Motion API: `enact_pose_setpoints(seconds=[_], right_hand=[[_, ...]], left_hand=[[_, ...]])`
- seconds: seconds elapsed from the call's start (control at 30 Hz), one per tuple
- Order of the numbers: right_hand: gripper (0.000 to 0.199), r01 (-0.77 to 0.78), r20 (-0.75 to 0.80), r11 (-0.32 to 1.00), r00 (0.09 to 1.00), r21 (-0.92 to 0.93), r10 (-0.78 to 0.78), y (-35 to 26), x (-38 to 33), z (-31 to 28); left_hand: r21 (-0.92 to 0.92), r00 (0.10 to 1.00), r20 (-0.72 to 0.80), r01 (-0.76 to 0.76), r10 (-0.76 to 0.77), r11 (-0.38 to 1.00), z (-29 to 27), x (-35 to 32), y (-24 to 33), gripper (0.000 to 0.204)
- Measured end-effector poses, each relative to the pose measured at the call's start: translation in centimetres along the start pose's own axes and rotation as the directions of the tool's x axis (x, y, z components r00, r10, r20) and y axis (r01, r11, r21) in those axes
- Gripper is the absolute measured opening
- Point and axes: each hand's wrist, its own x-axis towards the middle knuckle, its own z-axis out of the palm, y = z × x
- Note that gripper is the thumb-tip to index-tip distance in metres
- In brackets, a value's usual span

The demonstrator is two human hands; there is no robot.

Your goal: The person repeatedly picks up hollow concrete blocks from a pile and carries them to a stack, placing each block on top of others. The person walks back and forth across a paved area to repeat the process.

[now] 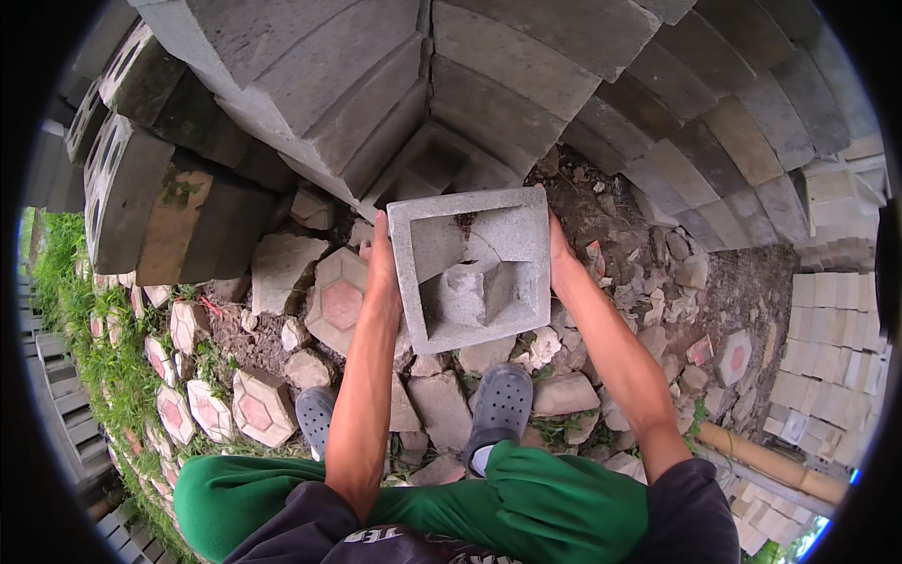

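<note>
A square grey concrete block (480, 288) with a raised rim, hollow recesses and a smaller cube-like piece inside is held up in front of me, tilted slightly. My left hand (380, 258) grips its left side, and my right hand (560, 248) presses against its right side; most fingers are hidden behind the block. A few dark crumbs and a thin twig lie in the upper recess. Just beyond its top edge, in the corner between tall stacks, sits another hollow grey block (440, 153), partly covered by the one I hold.
Tall stacks of grey blocks rise ahead (348, 70), at the left (169, 211) and at the right (733, 122). Underfoot are broken slabs (440, 411), rubble and hexagonal pavers (263, 406). Grass (89, 320) grows at the left. A bamboo pole (770, 461) lies at the lower right.
</note>
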Motion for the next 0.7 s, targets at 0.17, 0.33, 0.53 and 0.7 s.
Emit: enact_pose_setpoints(seconds=[0.17, 0.33, 0.53, 0.7], right_hand=[[0.077, -0.028, -0.101, 0.991, 0.995, -0.131, 0.015, -0.8, -0.6, 1.4], [0.075, -0.033, -0.087, 0.971, 0.996, -0.236, 0.012, -1.4, 0.4, 1.4], [0.077, -0.014, -0.141, 0.961, 0.990, -0.276, -0.026, -0.6, 0.7, 1.1], [0.082, 0.115, -0.120, 0.911, 0.977, -0.395, -0.175, -0.7, -0.3, 1.6]], left_hand=[[0.003, 1.000, 0.004, -0.019, 0.019, 1.000, -1.8, 2.0, -0.7, 0.060], [0.005, 0.993, -0.037, -0.110, 0.110, 0.994, -6.4, 5.8, -3.9, 0.091], [0.057, 0.962, -0.185, -0.193, 0.200, 0.980, -8.3, 5.6, -6.0, 0.088], [0.100, 0.887, -0.330, -0.308, 0.324, 0.946, -6.4, 3.1, -5.3, 0.044]])
